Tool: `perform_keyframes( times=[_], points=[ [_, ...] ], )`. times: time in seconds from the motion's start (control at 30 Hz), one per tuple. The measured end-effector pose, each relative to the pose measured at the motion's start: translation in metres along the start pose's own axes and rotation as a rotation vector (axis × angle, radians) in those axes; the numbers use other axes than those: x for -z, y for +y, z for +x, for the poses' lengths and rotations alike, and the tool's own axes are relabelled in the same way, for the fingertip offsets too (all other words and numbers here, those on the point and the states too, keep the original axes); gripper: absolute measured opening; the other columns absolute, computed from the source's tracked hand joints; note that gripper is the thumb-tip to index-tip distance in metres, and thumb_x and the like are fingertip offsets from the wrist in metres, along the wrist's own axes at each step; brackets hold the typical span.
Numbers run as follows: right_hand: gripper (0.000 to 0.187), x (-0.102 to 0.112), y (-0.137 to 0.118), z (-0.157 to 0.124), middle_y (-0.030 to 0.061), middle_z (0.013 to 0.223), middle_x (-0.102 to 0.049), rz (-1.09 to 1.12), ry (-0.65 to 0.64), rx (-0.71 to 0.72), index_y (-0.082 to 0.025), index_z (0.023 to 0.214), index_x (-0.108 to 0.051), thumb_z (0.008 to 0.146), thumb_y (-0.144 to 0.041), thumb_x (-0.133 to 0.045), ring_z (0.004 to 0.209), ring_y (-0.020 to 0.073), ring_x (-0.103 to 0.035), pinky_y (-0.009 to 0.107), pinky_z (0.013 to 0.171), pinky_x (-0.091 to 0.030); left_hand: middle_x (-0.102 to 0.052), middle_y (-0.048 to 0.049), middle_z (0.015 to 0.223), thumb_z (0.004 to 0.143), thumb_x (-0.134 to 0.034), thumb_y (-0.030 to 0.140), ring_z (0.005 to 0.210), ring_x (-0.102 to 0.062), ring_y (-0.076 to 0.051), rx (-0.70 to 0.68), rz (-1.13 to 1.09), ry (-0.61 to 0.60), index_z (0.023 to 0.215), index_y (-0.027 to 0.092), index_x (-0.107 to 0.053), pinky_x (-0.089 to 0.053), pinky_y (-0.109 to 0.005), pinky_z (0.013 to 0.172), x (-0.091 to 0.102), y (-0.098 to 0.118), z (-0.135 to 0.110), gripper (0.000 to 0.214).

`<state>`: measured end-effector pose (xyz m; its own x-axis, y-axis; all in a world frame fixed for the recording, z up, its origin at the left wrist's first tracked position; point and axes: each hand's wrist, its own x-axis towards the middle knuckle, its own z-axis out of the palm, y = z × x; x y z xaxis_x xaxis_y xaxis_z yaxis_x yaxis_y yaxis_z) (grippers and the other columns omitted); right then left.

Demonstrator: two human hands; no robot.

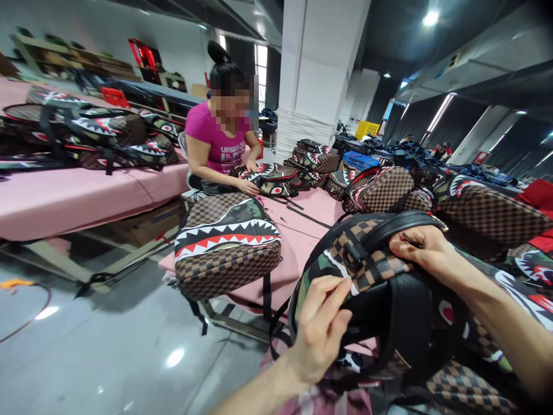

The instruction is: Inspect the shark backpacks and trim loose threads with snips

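Observation:
I hold a brown checkered backpack (pixel 380 288) with camouflage patches and black straps, its black padded back facing me, low at the right. My left hand (pixel 322 328) is closed, its fingers pinching the bag's near edge by the camouflage panel. My right hand (pixel 421 249) grips the top of the same bag at its black strap and handle. A second, matching backpack (pixel 227 245) with a shark-mouth print lies on the pink table (pixel 298 242) just beyond.
A co-worker in a magenta shirt (pixel 216 147) sits across the table handling another shark-print bag (pixel 270 178). Several more bags are piled at the right (pixel 389 190) and on a second pink table (pixel 86 196) at the left. A white pillar (pixel 319 69) stands behind. Grey floor lies at the lower left.

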<state>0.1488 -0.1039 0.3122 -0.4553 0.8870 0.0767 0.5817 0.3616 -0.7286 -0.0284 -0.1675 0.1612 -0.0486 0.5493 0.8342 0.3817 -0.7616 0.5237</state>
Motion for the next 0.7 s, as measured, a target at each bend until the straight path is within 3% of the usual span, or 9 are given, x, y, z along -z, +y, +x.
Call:
perform_keyframes(
  times=[0.1,0.17,0.27,0.4,0.47,0.57,0.7],
  points=[
    [0.038,0.001,0.0,-0.009,-0.0033,0.05,-0.033,-0.068,0.026,-0.003,-0.018,0.05,-0.039,0.074,-0.044,-0.054,0.046,0.0074,-0.027,0.022,0.043,-0.023,-0.058,-0.0095,0.108,0.087,-0.053,0.025,0.104,-0.055,-0.02,0.092,-0.029,-0.028,0.121,0.021,-0.051,-0.049,-0.035,0.088,0.009,-0.009,0.026,0.034],
    [0.038,0.002,0.001,-0.013,-0.0031,0.048,-0.034,-0.097,0.025,-0.006,-0.018,0.05,-0.043,0.073,-0.045,-0.055,0.045,0.0075,-0.028,0.022,0.042,-0.023,-0.056,-0.0106,0.112,0.083,-0.06,0.033,0.106,-0.054,-0.022,0.06,0.019,-0.086,0.121,0.019,-0.051,-0.049,-0.037,0.089,0.012,-0.015,0.044,0.042],
    [0.036,0.003,0.003,-0.016,-0.0033,0.047,-0.035,-0.089,0.032,-0.001,-0.018,0.051,-0.044,0.073,-0.044,-0.054,0.044,0.0074,-0.029,0.022,0.041,-0.023,-0.057,-0.0116,0.108,0.085,-0.056,0.036,0.103,-0.055,-0.021,-0.154,0.092,-0.177,0.116,0.016,-0.054,-0.051,-0.036,0.087,0.012,-0.02,0.06,0.037],
    [0.033,0.004,0.006,-0.015,-0.0039,0.048,-0.033,-0.086,0.039,0.014,-0.017,0.051,-0.043,0.073,-0.04,-0.053,0.045,0.0069,-0.027,0.021,0.042,-0.023,-0.061,-0.0177,0.106,0.09,-0.047,0.031,0.099,-0.058,-0.023,-0.48,0.181,-0.103,0.115,0.006,-0.052,-0.052,-0.035,0.082,0.011,-0.028,0.07,0.036],
    [0.032,0.004,0.006,-0.014,-0.0037,0.049,-0.034,-0.089,0.014,0.021,-0.017,0.051,-0.042,0.074,-0.037,-0.052,0.046,0.007,-0.028,0.021,0.044,-0.024,-0.064,-0.0164,0.097,0.091,-0.044,0.028,0.09,-0.06,-0.022,-0.538,0.17,-0.105,0.104,0.006,-0.057,-0.052,-0.032,0.075,0.013,-0.03,0.078,0.029],
    [0.032,0.003,0.006,-0.013,-0.0036,0.05,-0.035,-0.098,-0.013,0.037,-0.017,0.051,-0.042,0.075,-0.036,-0.051,0.047,0.0072,-0.029,0.021,0.045,-0.025,-0.064,-0.0091,0.08,0.091,-0.044,0.029,0.077,-0.06,-0.017,-0.424,-0.034,-0.173,0.082,0.011,-0.061,-0.049,-0.027,0.068,0.013,-0.028,0.098,0.026],
    [0.031,0.005,0.008,-0.01,-0.0043,0.049,-0.036,-0.119,0.019,0.079,-0.017,0.05,-0.041,0.075,-0.032,-0.051,0.046,0.0067,-0.03,0.02,0.044,-0.026,-0.063,-0.0038,0.073,0.09,-0.045,0.025,0.07,-0.058,-0.012,-0.04,-0.443,-0.325,0.07,0.014,-0.06,-0.046,-0.022,0.067,0.003,-0.022,0.118,0.027]
  ],
)
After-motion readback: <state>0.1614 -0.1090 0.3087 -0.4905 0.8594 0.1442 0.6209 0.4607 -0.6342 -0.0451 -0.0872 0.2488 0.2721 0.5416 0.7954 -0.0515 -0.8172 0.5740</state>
